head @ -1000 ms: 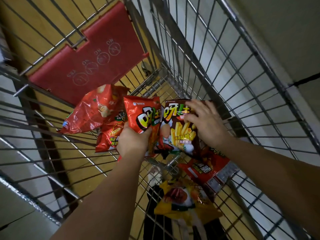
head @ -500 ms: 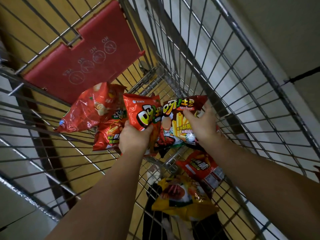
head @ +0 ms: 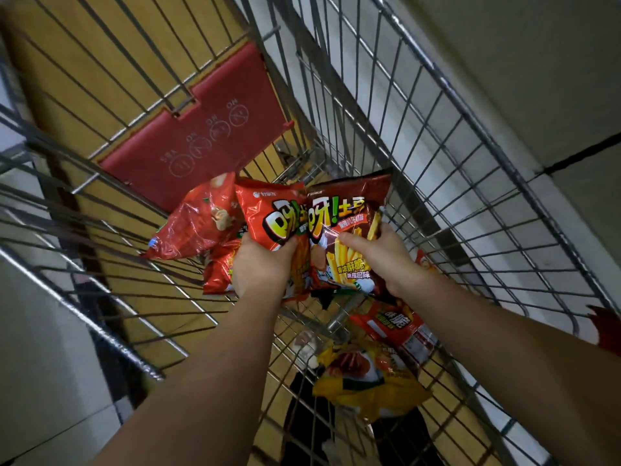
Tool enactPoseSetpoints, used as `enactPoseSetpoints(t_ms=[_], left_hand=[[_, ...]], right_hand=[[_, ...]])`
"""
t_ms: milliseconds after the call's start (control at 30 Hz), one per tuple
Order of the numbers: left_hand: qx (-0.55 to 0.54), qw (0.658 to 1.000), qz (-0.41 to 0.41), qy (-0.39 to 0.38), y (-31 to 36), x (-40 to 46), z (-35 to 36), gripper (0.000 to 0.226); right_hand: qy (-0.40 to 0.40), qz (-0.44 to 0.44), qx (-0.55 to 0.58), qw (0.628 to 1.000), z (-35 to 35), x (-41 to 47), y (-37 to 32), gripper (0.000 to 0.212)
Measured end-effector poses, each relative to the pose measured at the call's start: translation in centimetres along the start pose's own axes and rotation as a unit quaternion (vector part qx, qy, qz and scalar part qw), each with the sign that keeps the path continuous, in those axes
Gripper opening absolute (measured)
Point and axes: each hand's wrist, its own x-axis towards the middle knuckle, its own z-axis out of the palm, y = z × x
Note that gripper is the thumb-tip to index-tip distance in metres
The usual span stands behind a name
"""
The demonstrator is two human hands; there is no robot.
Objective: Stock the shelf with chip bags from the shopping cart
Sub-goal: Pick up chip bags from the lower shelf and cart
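Observation:
I look down into a wire shopping cart (head: 447, 183). My left hand (head: 260, 267) grips an orange-red chip bag (head: 268, 213) by its lower part. My right hand (head: 379, 260) holds a dark red chip bag with fries printed on it (head: 349, 210), thumb across its front. The two bags are side by side, lifted above the cart floor. Behind my left hand lie a glossy red bag (head: 198, 227) and another red bag (head: 218, 274). Near me in the cart lie a red bag (head: 400, 327) and a yellow bag (head: 366, 381).
A red fold-down child-seat panel (head: 201, 139) hangs on the cart's far end. Wire walls close in on both sides. Wooden flooring shows under the cart, and a pale wall (head: 524, 62) runs along the right. No shelf is in view.
My right hand has closed on the dark red fries bag and lifted it up beside the orange-red bag. Both hands have risen a little.

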Motion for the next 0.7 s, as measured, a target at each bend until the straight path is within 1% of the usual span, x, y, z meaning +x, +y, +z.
enactPoseSetpoints(t_ms=[167,300,367,467,600,700], left_hand=[[-0.045,0.998,0.033,0.015,1.9,-1.2,-3.7,0.062],[-0.080,0.993,0.084,0.027,4.6,-3.1,-7.4,0.062],[-0.105,0.988,0.110,0.034,6.1,-4.1,-9.4,0.058],[-0.129,0.980,0.140,0.051,8.3,-5.6,-12.3,0.056],[-0.156,0.969,0.179,0.074,11.0,-8.3,-15.6,0.052],[-0.188,0.956,0.209,0.086,12.4,-11.3,-17.9,0.049]], right_hand=[[0.028,-0.060,-0.005,0.998,0.6,-3.2,-3.8,0.039],[0.074,-0.111,-0.018,0.991,0.9,-6.4,-7.8,0.030],[0.097,-0.138,-0.011,0.986,0.9,-8.1,-10.0,0.030],[0.116,-0.175,0.005,0.978,0.7,-10.5,-13.1,0.035],[0.127,-0.222,0.025,0.967,0.1,-13.9,-16.4,0.050],[0.125,-0.259,0.024,0.957,-1.1,-17.3,-18.4,0.052]])
